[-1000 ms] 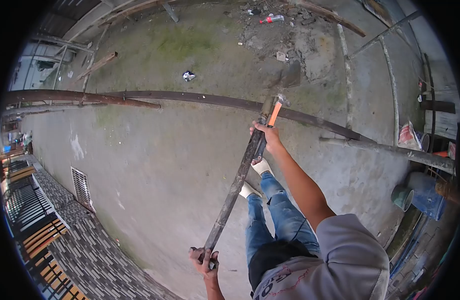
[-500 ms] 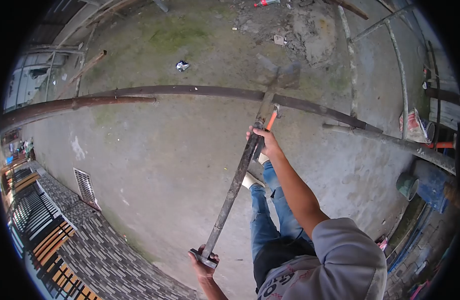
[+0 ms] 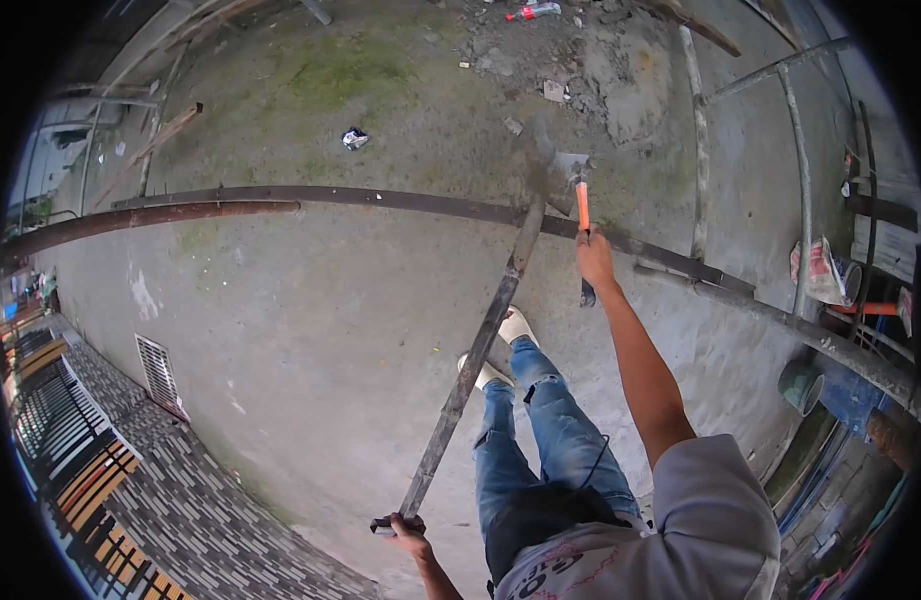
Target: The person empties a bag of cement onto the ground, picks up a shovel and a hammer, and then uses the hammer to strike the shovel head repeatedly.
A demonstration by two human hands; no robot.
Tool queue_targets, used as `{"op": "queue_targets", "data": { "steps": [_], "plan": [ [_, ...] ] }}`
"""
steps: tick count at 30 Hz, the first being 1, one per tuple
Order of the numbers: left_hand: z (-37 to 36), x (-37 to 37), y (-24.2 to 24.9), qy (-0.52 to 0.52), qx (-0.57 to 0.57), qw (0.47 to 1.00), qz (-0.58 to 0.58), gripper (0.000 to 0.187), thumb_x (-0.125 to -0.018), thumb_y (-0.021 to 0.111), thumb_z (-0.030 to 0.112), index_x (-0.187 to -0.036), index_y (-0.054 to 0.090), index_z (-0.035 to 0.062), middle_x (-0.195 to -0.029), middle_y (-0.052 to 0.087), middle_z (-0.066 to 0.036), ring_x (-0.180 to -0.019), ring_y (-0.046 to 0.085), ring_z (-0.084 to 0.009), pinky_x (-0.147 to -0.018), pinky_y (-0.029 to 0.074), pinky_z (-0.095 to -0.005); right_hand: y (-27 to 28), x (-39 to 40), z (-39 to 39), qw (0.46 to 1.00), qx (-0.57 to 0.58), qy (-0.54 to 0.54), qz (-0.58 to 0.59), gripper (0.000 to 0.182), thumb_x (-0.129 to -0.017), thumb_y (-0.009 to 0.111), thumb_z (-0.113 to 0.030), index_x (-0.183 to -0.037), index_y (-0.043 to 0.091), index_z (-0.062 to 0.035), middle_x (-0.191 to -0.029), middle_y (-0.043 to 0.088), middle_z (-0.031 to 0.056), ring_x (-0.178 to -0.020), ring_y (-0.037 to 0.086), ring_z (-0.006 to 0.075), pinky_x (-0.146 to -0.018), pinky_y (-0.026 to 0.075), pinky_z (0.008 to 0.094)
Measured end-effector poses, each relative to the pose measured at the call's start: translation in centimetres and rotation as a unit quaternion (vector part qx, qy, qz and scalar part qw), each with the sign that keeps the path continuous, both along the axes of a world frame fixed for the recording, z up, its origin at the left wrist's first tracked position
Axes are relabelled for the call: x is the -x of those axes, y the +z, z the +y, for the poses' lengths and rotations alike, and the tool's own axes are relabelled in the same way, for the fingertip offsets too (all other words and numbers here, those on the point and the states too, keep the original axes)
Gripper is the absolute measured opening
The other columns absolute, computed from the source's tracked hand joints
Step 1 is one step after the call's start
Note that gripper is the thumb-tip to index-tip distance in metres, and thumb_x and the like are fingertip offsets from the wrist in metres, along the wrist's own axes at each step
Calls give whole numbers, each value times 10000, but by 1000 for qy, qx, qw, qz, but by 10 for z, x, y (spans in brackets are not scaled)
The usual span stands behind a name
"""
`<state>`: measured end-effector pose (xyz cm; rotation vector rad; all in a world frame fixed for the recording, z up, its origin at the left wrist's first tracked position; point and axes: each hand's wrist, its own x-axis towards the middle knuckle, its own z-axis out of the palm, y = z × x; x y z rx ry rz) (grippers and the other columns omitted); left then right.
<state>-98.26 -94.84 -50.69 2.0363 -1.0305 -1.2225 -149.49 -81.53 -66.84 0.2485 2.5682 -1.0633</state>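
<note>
My left hand (image 3: pixel 411 538) is closed round the near end of a long, dirty metal bar (image 3: pixel 463 390), beside a short dark crosspiece (image 3: pixel 386 525). The bar slants away from me, and its far end, with flat metal plates (image 3: pixel 549 165) on it, overlaps a long dark beam. In my right hand (image 3: pixel 595 258) is a hammer with an orange shaft (image 3: pixel 583 207), gripped partway along; its black grip (image 3: pixel 588 294) sticks out below my fist. The hammer's head end is up close to the plates.
Crossing in front of me is the long dark beam (image 3: pixel 401 200), with a rusty pipe (image 3: pixel 151 222) at left and a grey pole (image 3: pixel 811 335) at right. A floor grate (image 3: pixel 161 375), a green bucket (image 3: pixel 803 388), a crumpled wrapper (image 3: pixel 355 139) and a plastic bottle (image 3: pixel 534 11) lie about.
My right hand has come off the bar and moved right and up with the hammer, now raised beside the plates. My left hand still holds the near end of the bar.
</note>
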Motion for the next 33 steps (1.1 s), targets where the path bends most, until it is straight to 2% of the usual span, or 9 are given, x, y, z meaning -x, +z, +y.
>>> {"op": "queue_targets", "data": {
  "steps": [1,7,13,17,21,25,29,31,33],
  "plan": [
    [1,-5,-5,1,18,1000,-26,263,-768,560,245,-732,369,67,-484,358,5,-344,289,-81,-315,225,-223,-1,12,-6,996,-35,78,34,192,-787,452,-111,-892,496,44,-771,573,247,-783,563,385,-678,429,431],
    [7,-30,-36,52,-15,998,-45,223,-728,543,203,-731,379,53,-479,357,1,-332,298,-91,-299,236,-230,-34,54,-47,967,-141,210,-26,282,-764,482,-96,-1004,462,51,-827,582,248,-789,561,403,-696,446,451],
    [15,-23,-53,87,-8,993,-77,253,-707,534,232,-698,371,40,-459,352,-12,-309,305,-98,-292,241,-245,-33,26,-44,967,-167,189,36,206,-759,499,-94,-915,493,41,-739,579,235,-701,566,402,-617,461,465],
    [14,-29,-69,99,7,992,-81,254,-696,546,229,-695,389,29,-470,360,-15,-320,308,-104,-298,243,-247,-52,63,-50,949,-179,245,88,229,-767,500,-87,-955,480,42,-712,570,245,-681,562,412,-603,457,472],
    [13,-33,-74,102,-35,990,-88,256,-697,555,226,-726,407,19,-486,366,-18,-332,311,-107,-304,245,-248,-34,40,-56,932,-194,298,66,281,-766,519,-109,-990,458,49,-730,574,247,-707,566,409,-624,456,477],
    [5,-22,-83,135,12,985,-104,266,-687,566,223,-679,410,8,-495,371,-13,-344,321,-104,-306,251,-242,-34,46,-63,942,-193,261,81,319,-760,527,-128,-1027,445,27,-723,583,236,-700,575,404,-638,460,482],
    [10,-43,-85,103,-74,990,-66,302,-713,569,245,-810,403,12,-531,399,-38,-369,339,-117,-332,282,-256,-3,21,-55,911,-287,295,1,296,-791,495,-142,-1036,443,16,-709,583,226,-712,576,399,-646,460,476],
    [14,-47,-91,155,2,983,-101,305,-712,572,247,-798,393,15,-515,386,-31,-345,328,-113,-317,259,-245,-11,27,-45,895,-283,344,21,289,-822,468,-165,-1039,435,22,-701,579,224,-686,575,398,-623,453,484],
    [18,-55,-92,132,-16,988,-74,308,-708,579,250,-775,386,20,-493,368,-18,-342,322,-103,-315,253,-244,-18,41,-39,902,-260,343,41,279,-830,465,-175,-1034,443,14,-692,579,217,-671,575,396,-606,457,467]
  ]
}}
